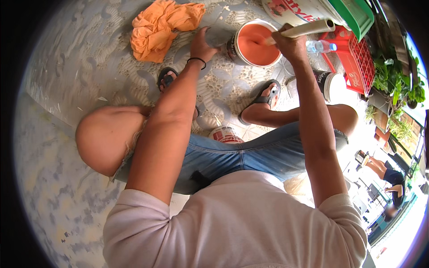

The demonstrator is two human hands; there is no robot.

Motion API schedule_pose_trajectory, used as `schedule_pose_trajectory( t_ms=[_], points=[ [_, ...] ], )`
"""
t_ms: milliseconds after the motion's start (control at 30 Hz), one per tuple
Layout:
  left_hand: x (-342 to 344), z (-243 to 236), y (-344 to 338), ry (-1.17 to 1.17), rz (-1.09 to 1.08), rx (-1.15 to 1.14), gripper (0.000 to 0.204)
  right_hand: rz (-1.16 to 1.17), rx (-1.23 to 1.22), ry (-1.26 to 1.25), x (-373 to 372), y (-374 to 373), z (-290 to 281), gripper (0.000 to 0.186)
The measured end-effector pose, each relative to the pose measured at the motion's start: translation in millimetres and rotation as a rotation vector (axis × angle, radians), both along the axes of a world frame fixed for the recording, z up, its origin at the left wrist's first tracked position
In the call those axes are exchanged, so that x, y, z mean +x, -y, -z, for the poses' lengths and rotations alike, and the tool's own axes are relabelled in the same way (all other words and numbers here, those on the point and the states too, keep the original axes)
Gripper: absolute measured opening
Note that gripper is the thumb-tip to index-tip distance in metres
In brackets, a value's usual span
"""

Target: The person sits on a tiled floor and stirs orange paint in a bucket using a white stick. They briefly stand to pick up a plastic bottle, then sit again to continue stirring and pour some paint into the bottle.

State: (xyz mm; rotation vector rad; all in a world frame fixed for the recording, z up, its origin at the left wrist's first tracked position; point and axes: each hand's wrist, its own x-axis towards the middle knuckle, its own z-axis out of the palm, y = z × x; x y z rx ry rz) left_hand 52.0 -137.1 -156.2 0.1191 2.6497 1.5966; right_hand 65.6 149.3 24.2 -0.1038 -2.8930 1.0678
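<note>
A white bucket (241, 54) of orange paint (257, 43) stands on the patterned floor in front of me. My right hand (289, 43) is closed round a cream hollow tube (313, 27). The tube slants, its lower end in the paint and its open end pointing up to the right. My left hand (204, 46), with a dark band at the wrist, is beside the bucket's left side. Its fingers curl round a greyish see-through thing (221, 34) that looks like a plastic cup, tilted toward the bucket; its outline is faint.
A crumpled orange cloth (163, 29) lies at the far left. Rightward are a large green-rimmed bucket (308, 12), a water bottle (319, 46), a red crate (357, 62) and a white tub (333, 87). Another tub (225, 134) sits between my legs. Another person (395, 181) is far right.
</note>
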Motion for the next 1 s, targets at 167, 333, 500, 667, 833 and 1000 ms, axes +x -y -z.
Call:
schedule_pose_trajectory(
  t_ms=[167, 333, 500, 667, 833, 1000],
  points=[
    [1, 14, 10, 0.022, -0.001, 0.039, 0.099, 0.115, -0.551, 0.117, 21, 35, -5, 0.015],
    [-6, 6, 3, -0.019, -0.006, -0.004, 0.097, -0.007, -0.174, -0.095, -4, 14, 0, 0.016],
    [-2, 3, 6, 0.004, -0.002, -0.019, 0.097, 0.134, -0.446, 0.202, 12, 24, -12, 0.014],
    [-5, 12, 8, -0.019, -0.014, -0.039, 0.093, 0.068, -0.358, -0.08, -1, 30, 5, 0.017],
    [-1, 12, 1, -0.017, -0.017, -0.075, 0.094, 0.099, -0.179, 0.107, 6, 14, -8, 0.014],
    [-4, 18, 5, 0.021, 0.015, -0.023, 0.096, 0.188, -0.568, -0.029, 8, 41, 0, 0.015]
  ],
)
